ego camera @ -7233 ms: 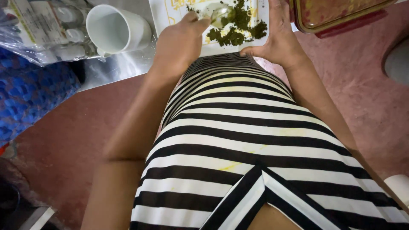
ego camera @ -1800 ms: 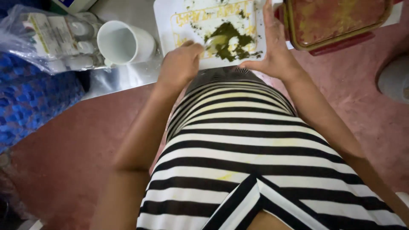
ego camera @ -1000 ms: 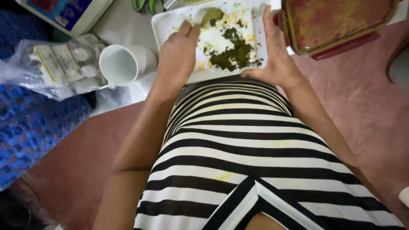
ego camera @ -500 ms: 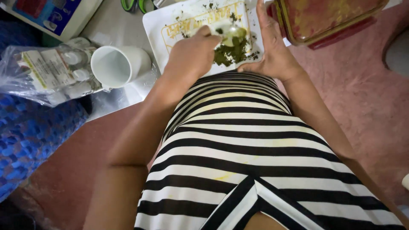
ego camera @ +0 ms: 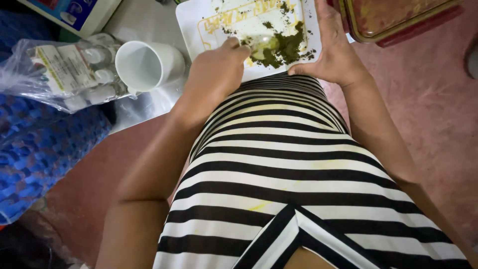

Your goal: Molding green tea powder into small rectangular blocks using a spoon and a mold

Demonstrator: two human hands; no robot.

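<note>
Green paste (ego camera: pixel 281 50) sits on the white tray (ego camera: pixel 199 20), between both hands. Left hand (ego camera: pixel 215 74) is closed around a spoon (ego camera: pixel 261 44) dipped in the paste; right hand (ego camera: pixel 336 52) lies open, gripping the tray's edge. Half a second ago, the spoon was slightly further right. A white cup (ego camera: pixel 147 65) stands nearby.

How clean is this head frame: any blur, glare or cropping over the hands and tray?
Head view: even, soft light; left hand and right hand fairly sharp; the spoon in the green paste is slightly smeared; white tray cropped at the top edge; plastic bag shows mild sheen.
</note>
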